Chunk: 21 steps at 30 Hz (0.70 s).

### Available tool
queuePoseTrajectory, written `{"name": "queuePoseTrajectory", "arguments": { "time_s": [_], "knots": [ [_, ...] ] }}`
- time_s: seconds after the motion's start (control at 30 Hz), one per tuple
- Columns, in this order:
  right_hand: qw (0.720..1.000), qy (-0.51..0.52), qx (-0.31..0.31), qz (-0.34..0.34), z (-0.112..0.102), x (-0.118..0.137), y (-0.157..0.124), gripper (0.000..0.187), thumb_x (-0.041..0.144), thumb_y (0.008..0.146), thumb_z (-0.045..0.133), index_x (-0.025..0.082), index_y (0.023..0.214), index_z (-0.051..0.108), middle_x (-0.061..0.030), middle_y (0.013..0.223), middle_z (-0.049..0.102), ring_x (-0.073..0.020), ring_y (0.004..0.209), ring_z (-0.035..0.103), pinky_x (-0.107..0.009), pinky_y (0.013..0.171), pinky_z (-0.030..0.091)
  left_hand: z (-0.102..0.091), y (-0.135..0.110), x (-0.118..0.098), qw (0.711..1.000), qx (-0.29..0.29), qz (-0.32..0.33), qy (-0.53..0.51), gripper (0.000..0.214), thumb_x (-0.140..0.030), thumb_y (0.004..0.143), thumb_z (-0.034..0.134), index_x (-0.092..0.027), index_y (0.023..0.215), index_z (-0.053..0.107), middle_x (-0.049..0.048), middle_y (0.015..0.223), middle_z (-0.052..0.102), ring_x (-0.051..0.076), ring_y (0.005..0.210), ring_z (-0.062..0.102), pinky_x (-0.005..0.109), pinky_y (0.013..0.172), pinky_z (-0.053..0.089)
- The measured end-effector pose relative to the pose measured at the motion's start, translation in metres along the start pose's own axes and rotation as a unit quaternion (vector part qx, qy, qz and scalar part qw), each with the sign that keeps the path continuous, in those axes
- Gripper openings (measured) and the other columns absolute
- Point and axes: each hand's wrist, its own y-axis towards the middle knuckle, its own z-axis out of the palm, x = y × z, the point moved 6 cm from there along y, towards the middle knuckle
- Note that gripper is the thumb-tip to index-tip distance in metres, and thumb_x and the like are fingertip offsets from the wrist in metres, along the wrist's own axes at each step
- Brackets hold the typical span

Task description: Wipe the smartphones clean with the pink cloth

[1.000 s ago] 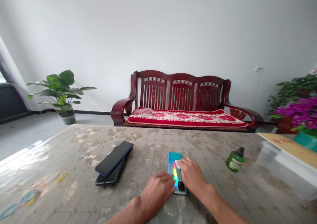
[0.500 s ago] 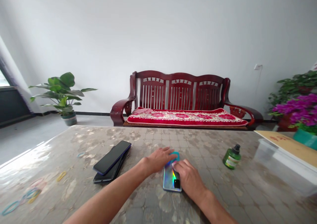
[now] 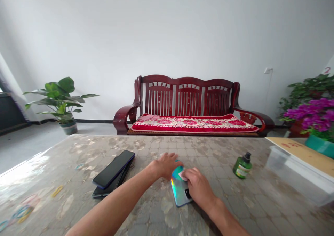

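A phone with a shiny rainbow-coloured back [image 3: 177, 188] lies face down on the marble-patterned table [image 3: 214, 208]. My left hand [image 3: 165, 164] rests on the phone's far end, fingers spread and pressing it down. My right hand [image 3: 198, 188] lies over the phone's right side, its fingers pinched on a small white pad [image 3: 182, 176] that touches the phone's back.
Two dark phones [image 3: 112, 172] are stacked to the left. Coloured rubber bands [image 3: 22, 211] lie scattered at the table's left edge. A small green bottle [image 3: 242, 165] stands to the right, with a clear plastic box [image 3: 300, 178] beyond it. A red wooden bench stands behind the table.
My left hand moved from the phone's near left side to its far end. The phone has turned slightly, and my right hand has kept the pad on its back.
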Motion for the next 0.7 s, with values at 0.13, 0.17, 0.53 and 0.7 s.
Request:
{"name": "queuePoseTrajectory", "arguments": {
  "time_s": [0.13,0.17,0.53,0.7],
  "knots": [
    [1.0,-0.016,0.009,0.023,0.0,0.003,0.002,0.033,0.002,0.09,0.043,0.021,0.082,0.068,-0.0009,0.085,0.071,-0.017,0.086,0.058,-0.025,0.076,0.041,0.006,-0.019,0.017,0.996,0.015,-0.061,-0.063,0.067,-0.039,0.064,0.081,-0.028,0.126,0.057,0.0117,0.128,0.056,0.036,0.126,0.047,0.048,0.099,0.043],
    [0.999,-0.028,0.013,0.016,0.0,0.006,0.001,0.031,0.003,0.09,0.044,0.021,0.082,0.068,-0.001,0.086,0.07,-0.0174,0.086,0.058,-0.026,0.076,0.04,0.008,-0.023,0.019,0.994,0.007,-0.064,-0.085,0.064,-0.041,0.063,0.081,-0.026,0.122,0.06,0.0113,0.122,0.059,0.035,0.12,0.051,0.046,0.096,0.046],
    [0.997,-0.075,0.021,-0.024,0.008,0.024,-0.005,0.031,0.007,0.094,0.043,0.022,0.1,0.07,-0.0024,0.099,0.071,-0.0182,0.093,0.058,-0.027,0.086,0.041,0.027,-0.068,0.007,0.953,-0.122,-0.215,-0.173,0.057,-0.05,0.066,0.076,-0.018,0.112,0.066,0.0117,0.112,0.06,0.032,0.106,0.055,0.04,0.094,0.045],
    [0.998,-0.066,0.009,-0.007,0.005,0.016,-0.002,0.035,0.004,0.092,0.042,0.022,0.102,0.07,-0.0034,0.101,0.07,-0.0183,0.097,0.058,-0.028,0.09,0.043,0.033,-0.084,-0.002,0.928,-0.149,-0.271,-0.206,0.055,-0.049,0.072,0.072,-0.017,0.116,0.063,0.0119,0.116,0.058,0.031,0.11,0.051,0.04,0.096,0.042]
  ]
}}
